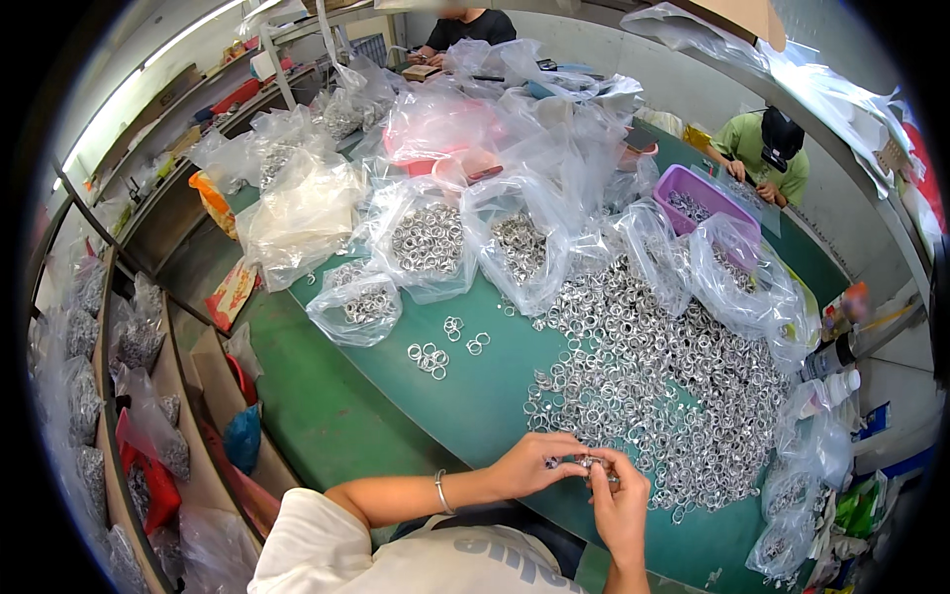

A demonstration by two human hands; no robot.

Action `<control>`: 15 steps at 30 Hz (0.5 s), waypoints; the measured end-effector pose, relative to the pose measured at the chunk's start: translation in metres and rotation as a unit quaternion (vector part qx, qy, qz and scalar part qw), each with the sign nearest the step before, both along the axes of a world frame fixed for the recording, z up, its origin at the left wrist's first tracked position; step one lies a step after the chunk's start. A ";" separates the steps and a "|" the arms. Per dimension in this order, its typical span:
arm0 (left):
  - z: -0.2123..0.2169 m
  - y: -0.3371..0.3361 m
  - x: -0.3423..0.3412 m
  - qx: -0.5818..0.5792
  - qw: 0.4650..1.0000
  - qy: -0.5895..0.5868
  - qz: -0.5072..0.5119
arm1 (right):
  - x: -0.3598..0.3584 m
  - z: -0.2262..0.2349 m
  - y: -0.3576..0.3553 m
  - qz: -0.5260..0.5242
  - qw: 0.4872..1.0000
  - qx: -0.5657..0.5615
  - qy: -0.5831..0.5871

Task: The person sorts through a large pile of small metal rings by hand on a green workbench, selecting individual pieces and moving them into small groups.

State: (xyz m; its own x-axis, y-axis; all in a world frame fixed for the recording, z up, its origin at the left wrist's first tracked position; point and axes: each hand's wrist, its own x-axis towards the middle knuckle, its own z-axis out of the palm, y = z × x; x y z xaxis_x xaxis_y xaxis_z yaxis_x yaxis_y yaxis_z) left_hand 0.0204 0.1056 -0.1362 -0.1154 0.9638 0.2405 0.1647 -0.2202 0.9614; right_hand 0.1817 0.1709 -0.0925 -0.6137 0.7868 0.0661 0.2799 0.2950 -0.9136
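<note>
Silvery rings [594, 462]: our left hand [529, 465] and right hand [621, 493] pinch them at the near edge of the worktop [475, 406]. We judge them light, stiff, slippery; grip the band.

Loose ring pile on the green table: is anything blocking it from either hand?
Nothing visible stands between the left hand or right hand and the near edge of the loose ring pile. Clear plastic bags border its far side, outside that short path.
</note>
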 end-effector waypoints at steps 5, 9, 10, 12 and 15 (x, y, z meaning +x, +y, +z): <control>0.009 0.002 0.006 -0.031 0.998 -0.019 0.045 | -0.010 -0.002 -0.003 -0.030 0.979 0.202 -0.013; 0.009 0.000 0.011 0.034 0.994 -0.010 0.101 | -0.012 0.005 -0.006 -0.036 0.988 0.153 -0.007; 0.008 0.000 0.014 0.053 0.992 -0.021 0.108 | -0.010 0.007 -0.008 -0.037 0.994 0.106 -0.004; 0.005 -0.001 0.019 0.092 0.987 -0.043 0.121 | -0.011 0.011 -0.011 -0.051 0.997 -0.005 0.064; 0.008 -0.001 0.022 0.072 0.989 -0.076 0.107 | -0.009 0.016 -0.014 -0.056 0.995 -0.042 0.076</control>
State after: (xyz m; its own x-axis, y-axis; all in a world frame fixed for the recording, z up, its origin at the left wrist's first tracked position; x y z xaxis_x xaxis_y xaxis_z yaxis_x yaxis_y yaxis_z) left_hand 0.0420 0.1041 -0.1285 -0.3579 0.8704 0.3380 0.0778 -0.3329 0.9397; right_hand 0.1723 0.1567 -0.0764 -0.5104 0.8560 0.0818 0.1642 0.1904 -0.9679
